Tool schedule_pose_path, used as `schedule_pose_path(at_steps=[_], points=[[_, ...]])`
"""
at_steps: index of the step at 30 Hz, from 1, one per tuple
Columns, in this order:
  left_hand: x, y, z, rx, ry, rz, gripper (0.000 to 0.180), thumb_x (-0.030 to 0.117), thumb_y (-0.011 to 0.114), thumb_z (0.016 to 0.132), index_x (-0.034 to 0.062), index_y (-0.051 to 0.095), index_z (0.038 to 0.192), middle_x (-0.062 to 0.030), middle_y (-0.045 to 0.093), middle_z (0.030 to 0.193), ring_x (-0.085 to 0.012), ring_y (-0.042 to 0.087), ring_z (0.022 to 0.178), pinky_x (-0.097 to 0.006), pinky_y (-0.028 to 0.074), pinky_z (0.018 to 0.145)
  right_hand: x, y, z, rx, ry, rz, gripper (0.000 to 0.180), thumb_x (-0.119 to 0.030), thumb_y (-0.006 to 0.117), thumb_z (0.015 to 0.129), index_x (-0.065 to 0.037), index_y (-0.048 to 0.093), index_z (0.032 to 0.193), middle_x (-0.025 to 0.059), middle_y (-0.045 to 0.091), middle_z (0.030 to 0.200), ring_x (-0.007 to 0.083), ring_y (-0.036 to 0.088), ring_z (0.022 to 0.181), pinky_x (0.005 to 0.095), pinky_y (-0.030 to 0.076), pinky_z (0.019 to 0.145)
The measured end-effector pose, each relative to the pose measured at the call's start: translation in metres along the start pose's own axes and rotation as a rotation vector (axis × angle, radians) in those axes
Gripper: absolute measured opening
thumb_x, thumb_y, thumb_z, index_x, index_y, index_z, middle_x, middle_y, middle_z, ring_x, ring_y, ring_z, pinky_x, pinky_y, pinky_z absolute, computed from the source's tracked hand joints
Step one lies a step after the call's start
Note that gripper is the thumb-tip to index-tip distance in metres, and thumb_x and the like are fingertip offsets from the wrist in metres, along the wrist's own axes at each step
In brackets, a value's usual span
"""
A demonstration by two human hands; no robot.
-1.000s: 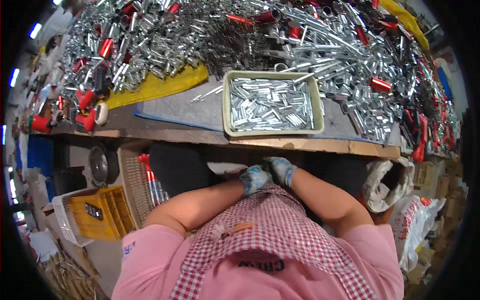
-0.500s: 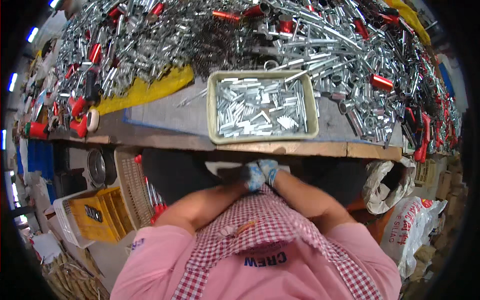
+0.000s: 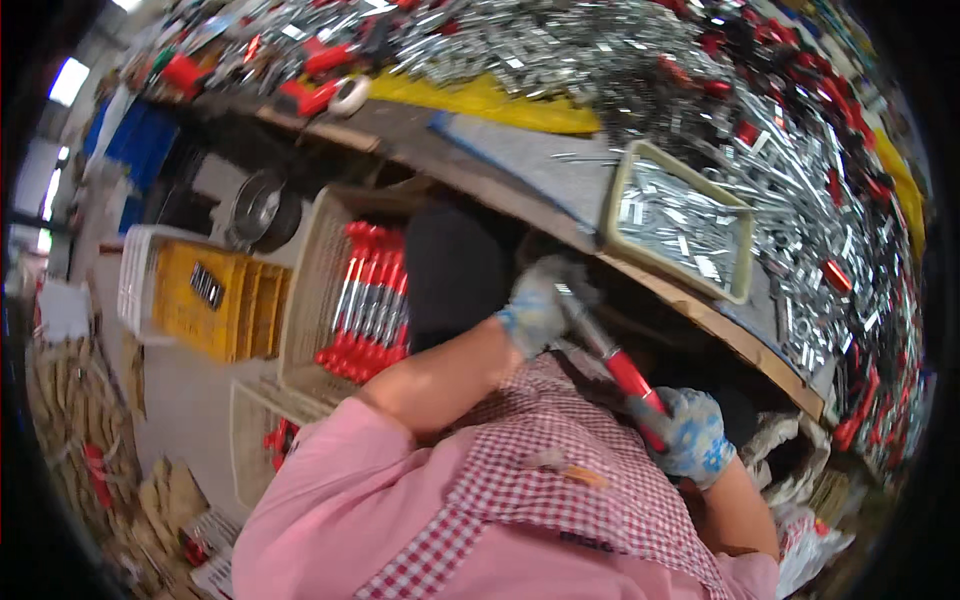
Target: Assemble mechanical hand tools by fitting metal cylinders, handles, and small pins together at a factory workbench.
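Both my hands wear white work gloves with blue patches. A red-and-silver tubular tool (image 3: pixel 627 370) slants between them over my lap, silver end at upper left, red end at lower right. My right hand (image 3: pixel 690 430) is closed round the red end. At the silver end, my left hand (image 3: pixel 538 303) has its fingers closed about the tip, somewhat smeared by motion. To the left of my knee, a beige plastic basket (image 3: pixel 312 275) holds several similar red-and-silver tools (image 3: pixel 372 300) laid side by side.
A beige tray (image 3: pixel 605 232) of small silver pins stands at the edge of the workbench (image 3: pixel 470 182). Heaped metal parts (image 3: pixel 520 45) cover the bench behind it. A yellow crate (image 3: pixel 215 305), a metal pot (image 3: pixel 262 208) and a second beige basket (image 3: pixel 243 440) stand at left.
The view has swung left, bringing the basket of tools into fuller sight. My hands, earlier together at my lap, have moved apart with the red-and-silver tool now visible between them.
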State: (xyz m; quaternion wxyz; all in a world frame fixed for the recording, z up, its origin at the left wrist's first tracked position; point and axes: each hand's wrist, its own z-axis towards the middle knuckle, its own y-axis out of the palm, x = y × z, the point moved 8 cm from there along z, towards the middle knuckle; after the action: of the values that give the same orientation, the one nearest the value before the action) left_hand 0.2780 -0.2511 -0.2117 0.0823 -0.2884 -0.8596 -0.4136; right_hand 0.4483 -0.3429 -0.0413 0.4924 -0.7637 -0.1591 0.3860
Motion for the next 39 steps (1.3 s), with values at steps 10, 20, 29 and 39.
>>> schedule_pose_path(at_steps=[10,20,29,39], points=[[0.178,0.020,-0.110,-0.566,0.597,-0.197,0.033,0.036,0.054,0.091,0.0075,0.055,0.075,-0.0069,0.047,0.056,-0.0274,0.054,0.056,-0.052,0.051,0.075,-0.032,0.083,0.074,-0.198,0.493,2.575,0.065,-0.033,0.067,0.082,-0.004,0.044,0.135,0.0083,0.063,0.084,0.0166,0.061,0.067,0.0355,0.053,0.066],[0.265,-0.058,-0.156,-0.350,0.966,0.014,0.045,0.038,0.050,0.096,0.0113,0.049,0.061,-0.0026,0.041,0.049,-0.0234,0.056,0.059,-0.050,0.051,0.086,-0.115,0.065,0.144,-0.539,0.521,2.379,0.051,-0.026,0.064,0.083,0.001,0.053,0.124,0.0077,0.061,0.081,0.0181,0.060,0.066,0.0393,0.051,0.070],[0.278,-0.167,-0.138,-0.034,0.654,-0.536,0.037,0.039,0.058,0.092,0.0028,0.057,0.086,-0.0125,0.059,0.080,-0.0339,0.063,0.081,-0.052,0.050,0.092,-0.136,0.086,0.183,-0.388,0.560,2.186,0.054,-0.027,0.066,0.083,0.003,0.051,0.125,0.0055,0.062,0.082,0.0163,0.061,0.069,0.0384,0.054,0.069],[0.161,-0.232,-0.113,0.077,-0.138,0.896,0.026,0.016,0.062,0.088,0.0026,0.059,0.109,-0.0144,0.066,0.099,-0.0228,0.062,0.103,-0.040,0.051,0.086,-0.139,0.132,0.218,-0.509,0.157,1.157,0.039,-0.023,0.067,0.088,0.001,0.059,0.118,0.0132,0.067,0.100,0.0242,0.066,0.093,0.0363,0.052,0.086]])
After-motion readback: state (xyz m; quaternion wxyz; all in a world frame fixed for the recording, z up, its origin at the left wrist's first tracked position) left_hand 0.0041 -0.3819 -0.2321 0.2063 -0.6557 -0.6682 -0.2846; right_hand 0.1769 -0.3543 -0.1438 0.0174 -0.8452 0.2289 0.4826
